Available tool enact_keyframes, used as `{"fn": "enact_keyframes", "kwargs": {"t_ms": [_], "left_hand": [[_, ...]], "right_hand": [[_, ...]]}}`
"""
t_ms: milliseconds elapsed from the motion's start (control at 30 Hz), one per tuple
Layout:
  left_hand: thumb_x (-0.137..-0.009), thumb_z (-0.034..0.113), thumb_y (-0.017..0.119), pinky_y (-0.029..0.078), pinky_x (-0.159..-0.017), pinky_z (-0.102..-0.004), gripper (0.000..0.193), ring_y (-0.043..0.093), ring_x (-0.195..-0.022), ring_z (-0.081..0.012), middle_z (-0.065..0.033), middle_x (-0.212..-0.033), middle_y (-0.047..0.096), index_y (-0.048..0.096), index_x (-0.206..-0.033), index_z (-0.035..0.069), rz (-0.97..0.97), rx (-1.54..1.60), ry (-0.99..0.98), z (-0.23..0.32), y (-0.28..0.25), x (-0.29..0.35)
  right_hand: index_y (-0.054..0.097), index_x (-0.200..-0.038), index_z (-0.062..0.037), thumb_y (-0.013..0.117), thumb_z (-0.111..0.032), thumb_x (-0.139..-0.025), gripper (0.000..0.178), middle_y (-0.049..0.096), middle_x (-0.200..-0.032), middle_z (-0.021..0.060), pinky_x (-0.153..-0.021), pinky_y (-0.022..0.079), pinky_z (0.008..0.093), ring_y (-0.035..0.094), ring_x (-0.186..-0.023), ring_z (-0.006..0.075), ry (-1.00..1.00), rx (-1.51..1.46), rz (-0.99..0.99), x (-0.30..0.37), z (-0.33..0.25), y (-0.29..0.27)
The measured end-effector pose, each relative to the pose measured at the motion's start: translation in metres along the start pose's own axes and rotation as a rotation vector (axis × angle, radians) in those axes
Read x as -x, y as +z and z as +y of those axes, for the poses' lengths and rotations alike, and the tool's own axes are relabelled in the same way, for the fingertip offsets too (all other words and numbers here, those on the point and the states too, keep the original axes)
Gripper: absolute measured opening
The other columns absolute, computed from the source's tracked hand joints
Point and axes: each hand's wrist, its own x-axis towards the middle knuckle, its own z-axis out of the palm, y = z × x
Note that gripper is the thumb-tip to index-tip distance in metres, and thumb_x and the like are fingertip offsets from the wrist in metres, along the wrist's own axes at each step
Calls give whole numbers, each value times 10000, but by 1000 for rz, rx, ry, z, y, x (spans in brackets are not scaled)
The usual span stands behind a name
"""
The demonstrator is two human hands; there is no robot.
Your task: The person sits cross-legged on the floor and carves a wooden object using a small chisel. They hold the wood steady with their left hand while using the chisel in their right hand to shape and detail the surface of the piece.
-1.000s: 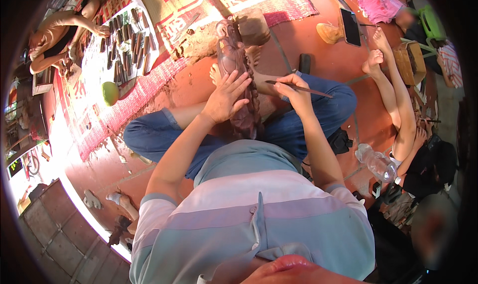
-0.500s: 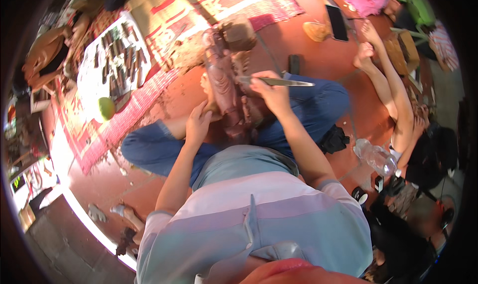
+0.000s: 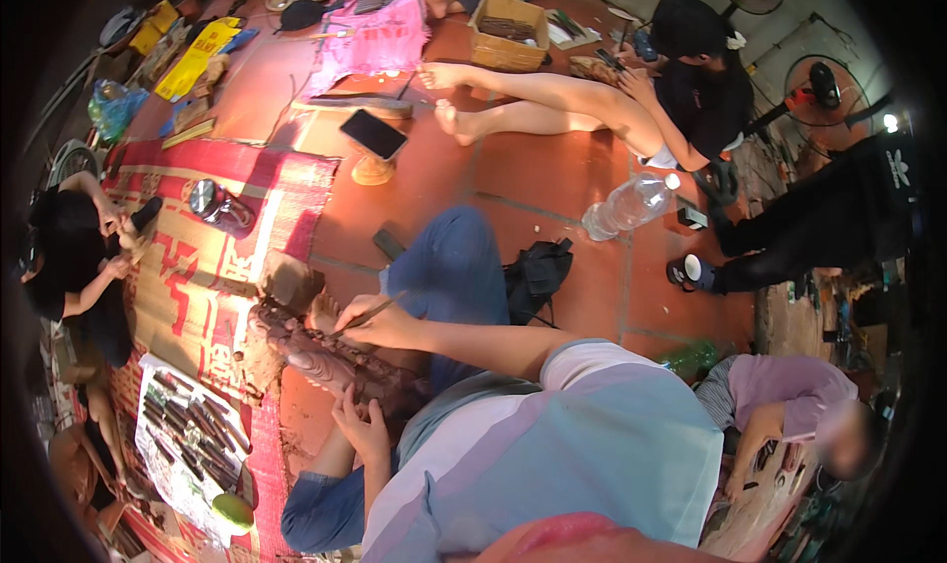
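A reddish-brown wood carving [image 3: 330, 364] lies slantwise between my bent legs, its far end by a wooden block [image 3: 292, 279]. My right hand [image 3: 387, 324] is closed around a slim metal carving chisel [image 3: 375, 310], its working end down at the carving's upper side. My left hand [image 3: 365, 433] is at the near end of the carving, fingers apart, the fingertips by its edge. Whether they press on the wood I cannot tell.
Several carving tools [image 3: 192, 425] lie on white paper at left, beside a green fruit [image 3: 233, 510]. A dark tumbler [image 3: 221, 208] stands on the red mat [image 3: 286, 193]. A phone [image 3: 374, 134], a clear bottle [image 3: 631, 206] and a black bag [image 3: 538, 275] are farther off. Several people sit around.
The view has swung to the right, so the carving now appears farther left. The chisel stays in my right hand at the carving; my left hand stays near its lower end.
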Motion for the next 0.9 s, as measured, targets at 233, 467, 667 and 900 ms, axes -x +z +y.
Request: {"fn": "enact_keyframes", "kwargs": {"t_ms": [233, 467, 667, 900], "left_hand": [[-859, 8, 613, 497, -721, -238, 333, 579, -861, -150, -100, -1133, 478, 594, -1192, 13, 49, 182, -73, -8, -12, 1], [-960, 176, 559, 486, -696, -220, 291, 563, -782, -87, -40, -947, 630, 586, -1199, 12, -116, 718, -461, -7, -14, -10], [-982, 182, 528, 443, -670, -206, 323, 526, -776, -76, -50, -982, 608, 539, -1248, -2, -164, 666, -454, -1, -6, -13], [-989, 368, 486, 479, -862, -306, 438, 598, -988, -160, -67, -1126, 618, 534, -1279, 43, -206, 1043, -616, 1, -14, -11]], "right_hand": [[654, -975, -38, 699, -85, -791, 195, 669, -904, 67, -701, 491, 288, 630, -810, 144, 149, -136, -58, 11, -6, 36], [682, -1071, -41, 587, -82, -902, 198, 660, -974, 110, -719, 497, 296, 631, -879, 186, -2, -184, -146, 9, -13, 35], [606, -1229, -39, 501, -132, -985, 282, 647, -1144, 88, -843, 548, 282, 601, -1055, 149, 335, -469, -264, 17, -11, 23], [688, -1025, -45, 577, -117, -921, 168, 689, -972, 96, -808, 510, 299, 651, -922, 177, 154, -127, -529, 17, -29, 32]]}}
